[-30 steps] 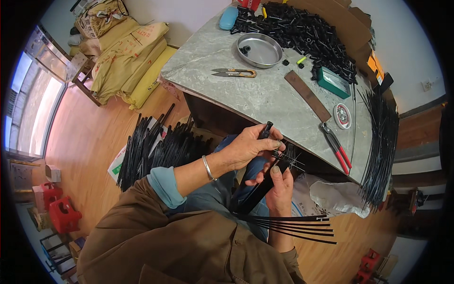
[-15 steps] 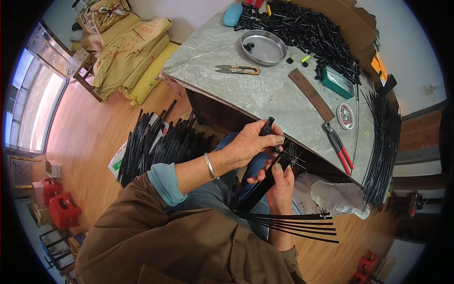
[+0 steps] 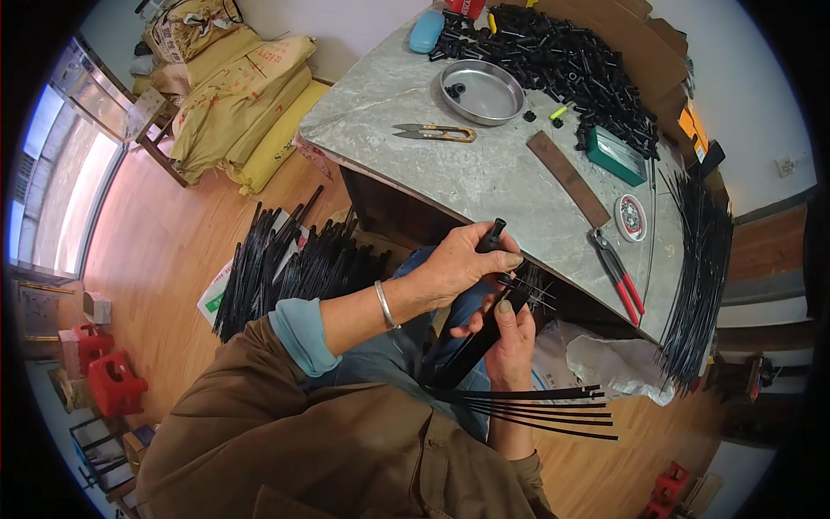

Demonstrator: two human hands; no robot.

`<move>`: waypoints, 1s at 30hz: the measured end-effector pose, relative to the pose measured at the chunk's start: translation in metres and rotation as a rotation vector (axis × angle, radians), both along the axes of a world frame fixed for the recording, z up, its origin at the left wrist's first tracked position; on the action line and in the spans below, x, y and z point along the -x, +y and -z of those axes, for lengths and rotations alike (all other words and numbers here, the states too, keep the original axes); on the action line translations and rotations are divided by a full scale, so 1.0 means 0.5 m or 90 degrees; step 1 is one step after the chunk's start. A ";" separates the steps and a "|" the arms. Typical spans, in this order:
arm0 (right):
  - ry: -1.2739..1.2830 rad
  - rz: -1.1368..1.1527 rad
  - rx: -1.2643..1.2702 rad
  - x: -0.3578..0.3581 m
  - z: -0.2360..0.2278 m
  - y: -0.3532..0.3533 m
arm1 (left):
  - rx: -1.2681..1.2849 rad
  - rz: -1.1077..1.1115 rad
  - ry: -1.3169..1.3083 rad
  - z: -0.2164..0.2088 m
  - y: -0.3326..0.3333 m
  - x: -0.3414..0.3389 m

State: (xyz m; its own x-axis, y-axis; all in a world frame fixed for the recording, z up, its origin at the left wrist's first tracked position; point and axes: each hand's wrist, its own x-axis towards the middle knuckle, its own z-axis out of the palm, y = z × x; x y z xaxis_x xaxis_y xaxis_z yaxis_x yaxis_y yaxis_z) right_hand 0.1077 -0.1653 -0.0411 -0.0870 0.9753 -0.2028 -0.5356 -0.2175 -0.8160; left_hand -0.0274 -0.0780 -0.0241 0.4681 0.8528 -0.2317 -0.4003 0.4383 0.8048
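Note:
My left hand [image 3: 462,264], with a silver bangle at the wrist, pinches a short black tubular plastic piece [image 3: 492,236] with a flared top between thumb and fingers. Just below it, my right hand [image 3: 512,337] grips a bundle of long black rods [image 3: 474,350] that slants down across my lap. Thin metal wires [image 3: 541,294] splay out at the bundle's upper end, close under the tubular piece. Whether the piece touches the wires cannot be made out. Several flat black strips [image 3: 545,412] fan out to the right under my right forearm.
The marble-patterned table [image 3: 389,95] bears a heap of black plastic parts [image 3: 562,65], a round metal dish [image 3: 497,91], thread snips [image 3: 432,132], a brown bar [image 3: 568,177], a green box [image 3: 616,156] and red-handled pincers [image 3: 618,277]. Black rods [image 3: 285,272] lie on the left; wires [image 3: 692,277] hang over the right edge.
The black tubular piece has tipped slightly to the right and sunk a little. Both hands otherwise keep their grip and place.

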 end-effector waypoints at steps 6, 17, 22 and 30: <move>-0.001 0.001 0.003 -0.001 0.002 0.000 | -0.030 -0.014 0.031 0.008 0.003 -0.002; -0.011 0.028 -0.009 0.008 0.003 -0.001 | -0.043 -0.013 0.065 -0.010 0.002 0.002; -0.081 0.076 0.003 0.022 -0.011 -0.004 | -0.063 0.018 0.075 -0.016 0.016 0.004; -0.058 0.095 0.036 0.010 -0.013 -0.006 | -0.081 0.040 0.202 -0.024 -0.008 0.024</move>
